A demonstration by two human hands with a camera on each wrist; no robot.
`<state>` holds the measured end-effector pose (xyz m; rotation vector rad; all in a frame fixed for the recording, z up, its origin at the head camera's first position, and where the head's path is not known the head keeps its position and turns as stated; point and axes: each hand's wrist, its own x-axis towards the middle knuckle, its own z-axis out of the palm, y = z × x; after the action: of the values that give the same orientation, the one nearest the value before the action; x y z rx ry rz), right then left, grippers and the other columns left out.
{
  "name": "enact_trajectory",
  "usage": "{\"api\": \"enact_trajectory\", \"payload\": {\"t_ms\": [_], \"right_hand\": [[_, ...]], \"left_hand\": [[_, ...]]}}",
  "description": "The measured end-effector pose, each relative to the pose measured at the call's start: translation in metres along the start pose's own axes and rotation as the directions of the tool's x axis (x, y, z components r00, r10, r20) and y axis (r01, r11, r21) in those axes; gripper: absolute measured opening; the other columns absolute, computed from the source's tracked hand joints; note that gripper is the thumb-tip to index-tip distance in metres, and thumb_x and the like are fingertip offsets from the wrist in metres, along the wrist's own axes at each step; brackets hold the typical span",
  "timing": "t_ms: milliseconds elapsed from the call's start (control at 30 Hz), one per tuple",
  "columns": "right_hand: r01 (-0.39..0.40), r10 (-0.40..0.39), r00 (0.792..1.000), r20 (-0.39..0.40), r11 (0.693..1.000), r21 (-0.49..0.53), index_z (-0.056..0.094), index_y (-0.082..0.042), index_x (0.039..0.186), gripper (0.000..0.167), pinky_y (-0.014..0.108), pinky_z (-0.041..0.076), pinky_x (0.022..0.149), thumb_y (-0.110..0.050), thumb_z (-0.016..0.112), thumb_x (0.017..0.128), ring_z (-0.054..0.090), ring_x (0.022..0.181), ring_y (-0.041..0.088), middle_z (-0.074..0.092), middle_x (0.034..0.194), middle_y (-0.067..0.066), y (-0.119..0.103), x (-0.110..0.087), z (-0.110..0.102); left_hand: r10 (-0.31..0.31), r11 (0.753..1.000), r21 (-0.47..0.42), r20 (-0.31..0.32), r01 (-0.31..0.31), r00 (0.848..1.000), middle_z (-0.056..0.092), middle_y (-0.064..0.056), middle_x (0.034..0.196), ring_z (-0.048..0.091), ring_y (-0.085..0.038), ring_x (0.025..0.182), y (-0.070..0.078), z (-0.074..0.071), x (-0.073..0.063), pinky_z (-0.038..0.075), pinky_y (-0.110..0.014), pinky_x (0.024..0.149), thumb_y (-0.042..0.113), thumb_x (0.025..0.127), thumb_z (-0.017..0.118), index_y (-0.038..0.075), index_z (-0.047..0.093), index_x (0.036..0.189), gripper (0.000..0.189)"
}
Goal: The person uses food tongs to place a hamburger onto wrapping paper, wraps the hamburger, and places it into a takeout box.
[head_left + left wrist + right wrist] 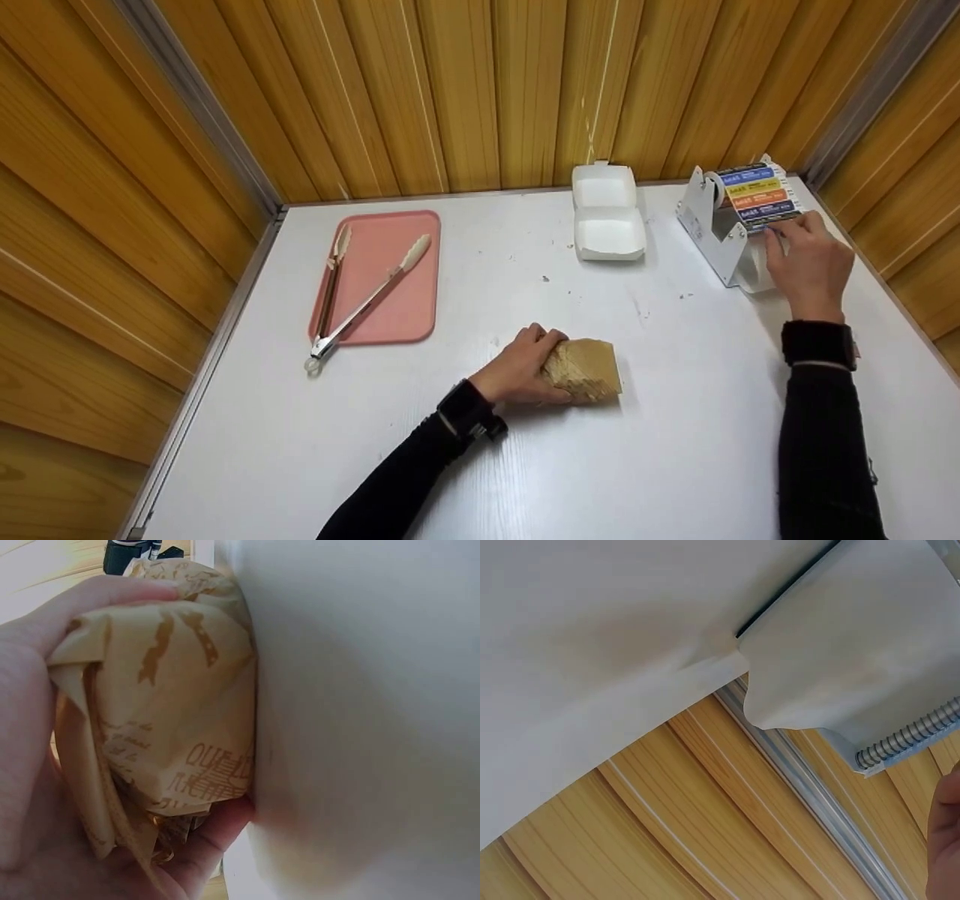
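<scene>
My left hand (517,371) grips a package wrapped in crumpled tan paper (589,364) that rests on the white table. In the left wrist view, brown printed lettering shows on the wrapper (176,705), with thumb and fingers around its sides. Over at the right, my right hand (814,262) pinches the front end of a strip of colored labels (757,193) on a white label dispenser (705,232). The right wrist view catches only an edge of that hand (945,832), near the dispenser's coiled spring (907,736) and hanging white paper (847,652); the fingertips are out of sight there.
A pink tray (409,315) lies at the left with spread metal tongs (367,300) across it, their hinge end past its front edge. An open white takeout box (609,232) stands at the back. Wood-look panels (465,97) border the table.
</scene>
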<state>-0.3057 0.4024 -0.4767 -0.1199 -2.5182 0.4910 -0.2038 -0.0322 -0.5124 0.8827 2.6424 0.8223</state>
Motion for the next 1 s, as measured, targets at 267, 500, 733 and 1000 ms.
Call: {"api": "enact_trajectory", "payload": {"t_ms": [267,500,733,1000], "right_hand": [[-0.125,0.126,0.983,-0.132,0.992,0.020,0.070,0.009,0.121,0.044,0.046,0.036,0.069,-0.029,0.053,0.107,0.056,0.087,0.049,0.061,0.107,0.028,0.001,0.005,0.003],[-0.334,0.371,0.877,-0.305,0.928,0.168,0.073,0.001,0.122,0.047,0.043,0.042,0.089,-0.036,0.047,0.108,0.063,0.104,0.038,0.067,0.111,0.021,0.005,0.010,-0.008],[-0.515,0.586,0.682,-0.438,0.810,0.282,0.077,-0.009,0.116,0.041,0.028,0.043,0.096,-0.039,0.050,0.107,0.038,0.084,-0.009,0.041,0.088,-0.025,0.012,0.013,-0.033],[-0.551,0.694,0.624,-0.359,0.717,0.428,0.077,-0.014,0.120,0.034,0.016,0.039,0.092,-0.036,0.056,0.106,0.040,0.077,-0.016,0.043,0.080,-0.035,-0.010,0.011,-0.059]], "left_hand": [[0.003,1.000,0.002,-0.008,-0.003,1.000,0.051,-0.004,0.120,0.048,-0.015,0.110,-0.001,0.001,0.000,0.048,-0.027,0.096,0.041,0.074,0.092,0.020,0.053,0.139,0.079],[0.005,1.000,0.010,-0.005,-0.005,1.000,0.051,-0.005,0.122,0.048,-0.017,0.112,-0.001,0.000,0.000,0.048,-0.028,0.097,0.041,0.074,0.092,0.020,0.053,0.140,0.080],[0.012,1.000,0.012,-0.015,-0.011,1.000,0.051,-0.005,0.121,0.048,-0.016,0.111,0.000,0.001,0.001,0.048,-0.028,0.096,0.040,0.074,0.092,0.020,0.053,0.140,0.079],[0.006,1.000,0.002,-0.026,-0.006,1.000,0.053,-0.005,0.122,0.050,-0.016,0.112,-0.001,0.002,0.001,0.049,-0.028,0.097,0.039,0.073,0.093,0.019,0.054,0.138,0.078]]}}
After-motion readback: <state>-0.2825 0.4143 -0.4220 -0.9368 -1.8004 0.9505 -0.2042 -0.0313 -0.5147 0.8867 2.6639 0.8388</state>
